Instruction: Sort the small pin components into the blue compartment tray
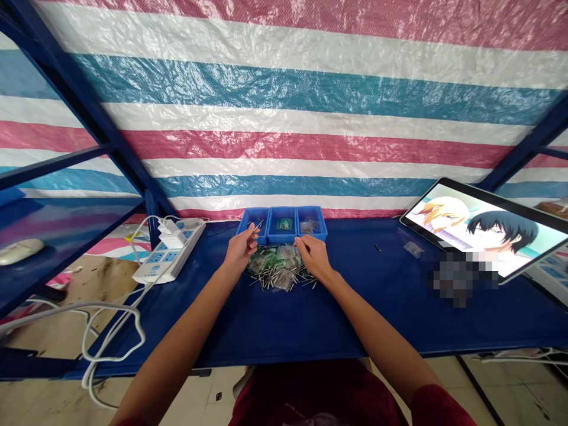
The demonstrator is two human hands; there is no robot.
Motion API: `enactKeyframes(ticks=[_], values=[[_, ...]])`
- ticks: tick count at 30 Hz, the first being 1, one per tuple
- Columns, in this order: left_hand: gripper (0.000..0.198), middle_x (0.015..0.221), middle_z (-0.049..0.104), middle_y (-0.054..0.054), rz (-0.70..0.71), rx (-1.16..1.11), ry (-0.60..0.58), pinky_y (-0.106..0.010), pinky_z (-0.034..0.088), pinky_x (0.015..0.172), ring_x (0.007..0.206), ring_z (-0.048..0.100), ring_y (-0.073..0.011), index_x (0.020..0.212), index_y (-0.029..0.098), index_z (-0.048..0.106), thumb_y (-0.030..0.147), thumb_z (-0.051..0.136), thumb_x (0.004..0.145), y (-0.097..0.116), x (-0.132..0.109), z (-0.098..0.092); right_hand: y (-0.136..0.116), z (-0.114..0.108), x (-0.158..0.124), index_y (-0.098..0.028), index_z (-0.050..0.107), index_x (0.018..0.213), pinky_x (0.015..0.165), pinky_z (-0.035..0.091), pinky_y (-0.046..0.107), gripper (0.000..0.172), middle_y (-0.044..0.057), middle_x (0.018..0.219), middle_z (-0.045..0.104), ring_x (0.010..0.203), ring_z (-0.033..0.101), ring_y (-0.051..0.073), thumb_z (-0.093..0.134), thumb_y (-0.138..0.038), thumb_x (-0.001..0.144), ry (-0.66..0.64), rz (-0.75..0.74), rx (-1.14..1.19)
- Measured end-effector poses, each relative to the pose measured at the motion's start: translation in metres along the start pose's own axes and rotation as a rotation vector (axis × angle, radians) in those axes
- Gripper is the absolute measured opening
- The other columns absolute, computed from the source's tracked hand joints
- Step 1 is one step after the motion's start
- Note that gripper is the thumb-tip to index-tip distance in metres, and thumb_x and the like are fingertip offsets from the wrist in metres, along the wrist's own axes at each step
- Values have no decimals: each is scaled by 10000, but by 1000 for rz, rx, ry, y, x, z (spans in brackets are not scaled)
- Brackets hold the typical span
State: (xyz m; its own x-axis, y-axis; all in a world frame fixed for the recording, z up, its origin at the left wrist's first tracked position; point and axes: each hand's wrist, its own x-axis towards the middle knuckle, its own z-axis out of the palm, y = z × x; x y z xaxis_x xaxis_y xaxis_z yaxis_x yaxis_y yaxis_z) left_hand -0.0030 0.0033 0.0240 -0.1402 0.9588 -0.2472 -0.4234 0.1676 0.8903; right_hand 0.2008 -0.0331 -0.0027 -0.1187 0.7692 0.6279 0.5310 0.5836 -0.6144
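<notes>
A heap of small metal pins, green pieces and clear bags [277, 269] lies on the blue table [284, 319]. Behind it stand three small blue bins [283, 225] side by side. My left hand [241, 247] is raised at the pile's left edge, fingers pinched on a thin metal pin in front of the left bin. My right hand [313, 255] rests on the right side of the pile with its fingers curled down into the parts; what they grip is too small to make out.
A white power strip [168, 254] with plugs and trailing white cables [110, 331] lies at the left. A tablet [483, 228] showing a cartoon leans at the right. A striped tarp [284, 118] hangs behind. Small loose bits [413, 248] lie right of the bins.
</notes>
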Motion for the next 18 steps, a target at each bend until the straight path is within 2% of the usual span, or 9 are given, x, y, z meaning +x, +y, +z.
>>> enactKeyframes(ticks=[3, 5, 8, 10, 12, 14, 16, 18], values=[[367, 726, 636, -36, 29, 24, -90, -153, 279, 364, 439, 452, -38, 940, 116, 668, 407, 736, 727, 3, -1, 2, 1, 0, 0, -187, 606, 678, 642, 394, 272, 432, 39, 673, 622, 652, 577, 156, 364, -382, 979, -3, 4, -10], [415, 809, 661, -55, 138, 110, -149, -175, 301, 390, 481, 488, -64, 1013, 152, 661, 460, 706, 739, 3, -4, 3, 1, 0, 0, -188, 604, 675, 636, 391, 272, 429, 38, 666, 618, 644, 570, 155, 368, -382, 977, -6, 10, -21], [333, 696, 622, -26, 408, 453, -251, -209, 307, 434, 491, 465, -87, 862, 157, 683, 469, 685, 745, 3, -10, 1, 2, 0, 1, -188, 601, 672, 625, 384, 272, 423, 34, 647, 607, 624, 555, 152, 374, -380, 973, -5, 17, -36], [287, 629, 592, -12, 537, 793, -442, -227, 345, 504, 530, 479, -104, 723, 157, 668, 443, 683, 750, 5, -14, -1, 2, 0, 1, -187, 600, 670, 625, 381, 270, 418, 33, 647, 607, 620, 549, 149, 380, -377, 971, -3, 21, -44], [278, 643, 601, -10, 564, 1109, -713, -238, 364, 564, 585, 512, -123, 698, 166, 658, 438, 688, 747, 9, -17, -3, 3, -1, 1, -185, 600, 669, 626, 378, 268, 417, 31, 644, 606, 617, 545, 147, 382, -374, 969, -3, 26, -55], [277, 695, 614, -6, 566, 1332, -905, -239, 363, 591, 629, 533, -136, 724, 176, 655, 447, 711, 719, 12, -19, -4, 3, -1, 1, -185, 600, 669, 622, 376, 267, 419, 30, 642, 606, 611, 541, 145, 378, -373, 970, -10, 33, -61], [284, 754, 613, -1, 585, 1476, -985, -240, 363, 616, 670, 544, -146, 754, 182, 646, 446, 730, 689, 15, -21, -4, 4, -1, 1, -185, 598, 669, 618, 375, 268, 421, 32, 646, 610, 606, 539, 146, 374, -376, 970, -17, 37, -59], [270, 802, 606, -3, 597, 1571, -995, -243, 375, 670, 751, 564, -168, 772, 188, 639, 424, 732, 682, 17, -23, -4, 4, -1, 1, -186, 594, 665, 616, 374, 272, 421, 35, 654, 615, 604, 541, 149, 376, -380, 969, -22, 33, -51]])
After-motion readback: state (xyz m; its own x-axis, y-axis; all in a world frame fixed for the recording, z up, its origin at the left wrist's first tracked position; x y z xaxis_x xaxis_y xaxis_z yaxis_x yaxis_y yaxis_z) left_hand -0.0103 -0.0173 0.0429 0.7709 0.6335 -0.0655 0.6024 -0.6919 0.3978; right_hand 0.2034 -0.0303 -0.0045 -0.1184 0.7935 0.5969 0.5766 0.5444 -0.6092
